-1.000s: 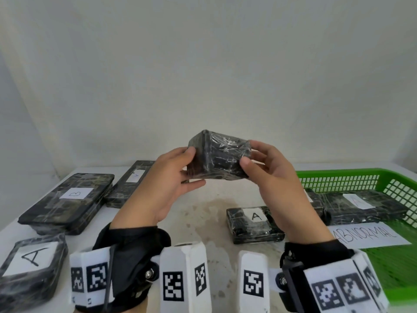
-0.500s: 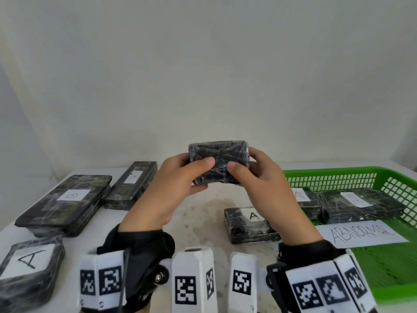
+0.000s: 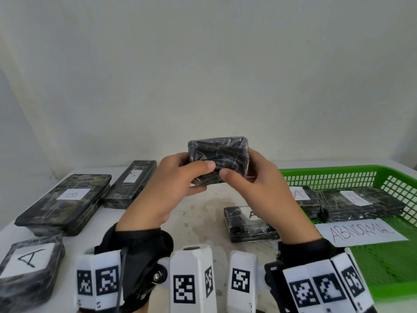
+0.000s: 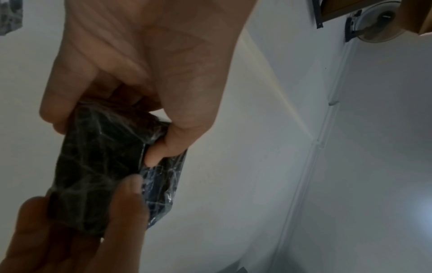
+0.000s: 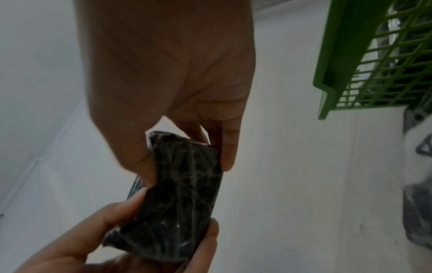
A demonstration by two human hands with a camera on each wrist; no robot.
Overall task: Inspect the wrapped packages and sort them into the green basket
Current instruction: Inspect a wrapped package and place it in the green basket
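Holding a small wrapped package (image 3: 218,161) above the table (image 3: 203,213), the left hand (image 3: 171,190) and right hand (image 3: 259,190) each pinch one end; inspection appears under way. Two packages marked "A" (image 3: 361,202) lie in the green basket (image 3: 327,175), beside a sheet reading "ABNORMAL" (image 3: 361,231). Packages marked "A" (image 3: 29,260) and "B" (image 3: 72,195) remain unsorted on the table.

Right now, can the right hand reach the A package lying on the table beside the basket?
Probably not yet: the right hand and left hand both grip the held package. The A package lies uncovered below.
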